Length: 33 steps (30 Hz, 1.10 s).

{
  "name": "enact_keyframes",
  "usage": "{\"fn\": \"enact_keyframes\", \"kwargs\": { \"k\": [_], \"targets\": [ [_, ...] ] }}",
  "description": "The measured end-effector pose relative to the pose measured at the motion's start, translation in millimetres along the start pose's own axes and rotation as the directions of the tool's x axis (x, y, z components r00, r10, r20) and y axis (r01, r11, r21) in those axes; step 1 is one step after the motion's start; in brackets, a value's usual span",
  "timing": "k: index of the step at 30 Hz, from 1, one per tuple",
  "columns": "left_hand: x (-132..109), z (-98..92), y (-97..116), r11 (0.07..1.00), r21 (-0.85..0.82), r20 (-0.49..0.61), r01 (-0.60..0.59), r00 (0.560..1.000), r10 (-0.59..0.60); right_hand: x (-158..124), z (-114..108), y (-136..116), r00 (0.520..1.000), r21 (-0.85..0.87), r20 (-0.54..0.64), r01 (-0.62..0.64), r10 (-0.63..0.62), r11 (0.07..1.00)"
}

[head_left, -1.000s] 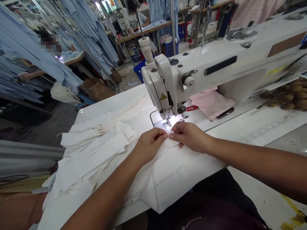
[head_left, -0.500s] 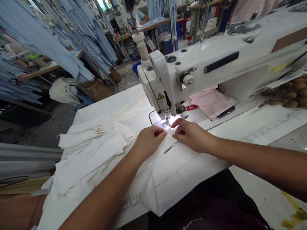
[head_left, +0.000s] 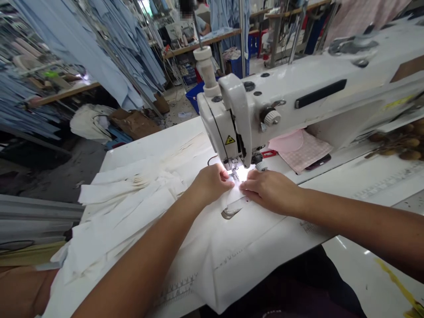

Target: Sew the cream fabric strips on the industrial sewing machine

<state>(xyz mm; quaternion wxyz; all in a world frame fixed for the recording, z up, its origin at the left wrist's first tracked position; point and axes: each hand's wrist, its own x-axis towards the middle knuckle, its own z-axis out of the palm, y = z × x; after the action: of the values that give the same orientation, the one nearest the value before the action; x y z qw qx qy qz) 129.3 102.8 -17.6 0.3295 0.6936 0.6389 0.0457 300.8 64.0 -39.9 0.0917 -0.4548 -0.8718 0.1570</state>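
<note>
A white sewing machine (head_left: pixel 298 92) stands on the white table (head_left: pixel 364 181). Under its lit presser foot (head_left: pixel 234 171) lies a piece of white fabric (head_left: pixel 232 238) that hangs over the table's near edge. My left hand (head_left: pixel 212 183) pinches the fabric's edge just left of the presser foot, fingers curled. My right hand (head_left: pixel 270 191) presses and pinches the same fabric just right of the foot. The fingertips of both hands almost meet at the needle.
A heap of white fabric strips (head_left: pixel 129 207) lies on the table to the left. Pink checked cloth (head_left: pixel 300 148) sits under the machine arm, with brown round things (head_left: pixel 402 143) at the far right. Blue garments (head_left: pixel 109 57) hang behind, and a person (head_left: pixel 195 22) works at a far bench.
Both hands have moved the fabric's edge forward, from a little in front of the presser foot to right under it. The camera has shifted slightly.
</note>
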Motion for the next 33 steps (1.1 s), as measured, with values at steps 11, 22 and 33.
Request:
{"fn": "enact_keyframes", "kwargs": {
  "k": [11,22,33],
  "targets": [
    [9.0,-5.7,-3.5,0.999,-0.006,-0.048,-0.044,0.998,0.043,2.5,9.6,10.1,0.993,-0.047,-0.099,0.062,-0.066,0.997],
    [10.7,-5.1,-6.6,0.997,-0.06,-0.041,-0.057,0.998,0.054,2.3,8.6,10.0,0.994,-0.093,-0.101,0.042,-0.051,0.995],
    [17.3,-4.4,-7.9,0.99,0.07,-0.116,-0.124,0.985,0.131,4.1,8.6,13.8,0.995,-0.093,-0.09,0.036,-0.044,0.995]
  ]
}}
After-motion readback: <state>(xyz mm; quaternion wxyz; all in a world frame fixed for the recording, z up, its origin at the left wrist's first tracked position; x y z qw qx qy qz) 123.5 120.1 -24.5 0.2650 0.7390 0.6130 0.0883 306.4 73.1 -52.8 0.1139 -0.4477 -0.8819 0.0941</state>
